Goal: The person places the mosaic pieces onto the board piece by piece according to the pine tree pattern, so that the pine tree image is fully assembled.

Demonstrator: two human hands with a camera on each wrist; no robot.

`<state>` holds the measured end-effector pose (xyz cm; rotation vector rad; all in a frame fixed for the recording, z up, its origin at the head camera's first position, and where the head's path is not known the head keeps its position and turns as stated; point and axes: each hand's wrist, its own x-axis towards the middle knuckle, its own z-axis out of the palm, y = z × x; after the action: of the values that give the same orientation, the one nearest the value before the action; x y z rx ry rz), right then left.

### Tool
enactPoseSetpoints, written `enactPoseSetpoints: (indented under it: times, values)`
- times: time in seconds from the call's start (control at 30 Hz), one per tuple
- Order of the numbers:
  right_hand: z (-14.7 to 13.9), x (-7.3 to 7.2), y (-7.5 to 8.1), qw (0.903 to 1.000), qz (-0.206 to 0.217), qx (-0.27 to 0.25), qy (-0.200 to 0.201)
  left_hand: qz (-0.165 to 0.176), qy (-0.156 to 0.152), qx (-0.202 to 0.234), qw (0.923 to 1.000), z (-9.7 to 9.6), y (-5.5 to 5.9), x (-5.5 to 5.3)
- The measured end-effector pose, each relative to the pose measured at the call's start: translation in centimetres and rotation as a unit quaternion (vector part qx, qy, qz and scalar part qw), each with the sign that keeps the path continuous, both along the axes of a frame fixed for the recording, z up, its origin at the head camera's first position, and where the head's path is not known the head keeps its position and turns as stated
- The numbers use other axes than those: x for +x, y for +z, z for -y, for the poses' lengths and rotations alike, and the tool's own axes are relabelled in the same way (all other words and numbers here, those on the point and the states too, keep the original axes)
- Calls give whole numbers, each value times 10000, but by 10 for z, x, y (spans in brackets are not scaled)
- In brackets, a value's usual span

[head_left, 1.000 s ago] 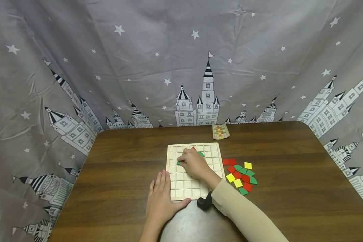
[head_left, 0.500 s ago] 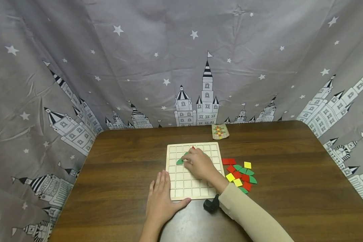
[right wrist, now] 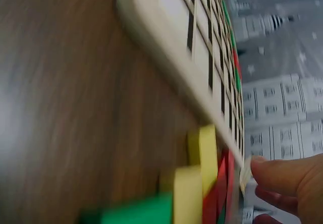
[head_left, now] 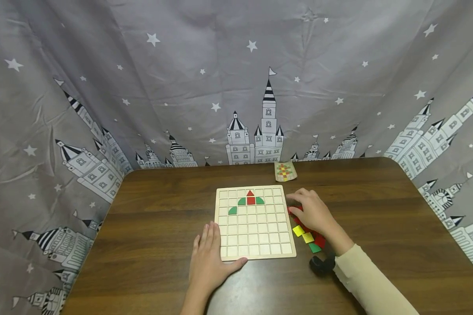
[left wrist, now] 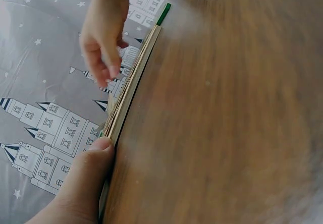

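Observation:
A wooden grid board point(head_left: 261, 228) lies mid-table. Near its far edge are a red triangle point(head_left: 250, 193), a red square point(head_left: 251, 201) beneath it, and green quarter-circle pieces, one on each side of the square and another point(head_left: 232, 210) lower left. My left hand point(head_left: 208, 258) rests along the board's left edge, fingers straight, thumb point(left wrist: 93, 161) against the near edge. Over the loose pieces right of the board hovers my right hand point(head_left: 314, 213), fingers slightly bent and apart, nothing visible between them. It covers many red and green pieces.
Two yellow squares point(head_left: 308, 237) and a green piece point(head_left: 314, 248) show below my right hand. A pattern card point(head_left: 285, 171) lies at the table's far edge, before a grey castle-print curtain point(head_left: 173, 87). A black wrist device point(head_left: 322, 265) hangs by my right sleeve.
My right hand has let go of the lower-left green quarter-circle on the board and moved right, over the loose pieces. The left hand has stayed on the board's edge.

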<state>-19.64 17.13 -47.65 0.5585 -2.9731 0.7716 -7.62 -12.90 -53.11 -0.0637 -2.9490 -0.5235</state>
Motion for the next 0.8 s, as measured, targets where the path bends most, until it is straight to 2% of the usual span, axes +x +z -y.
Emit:
enactPoseSetpoints:
  times: [0.17, 0.37, 0.8]
  values:
    - [-20, 0, -5, 9994, 244, 252, 36, 34, -12, -4, 10000, 1, 0, 0]
    - [-21, -2, -10, 9985, 265, 452, 157, 168, -3, -4, 9999, 1, 0, 0]
    - [-19, -10, -12, 9990, 245, 116, 359, 218, -5, -24, 9998, 0, 3, -1]
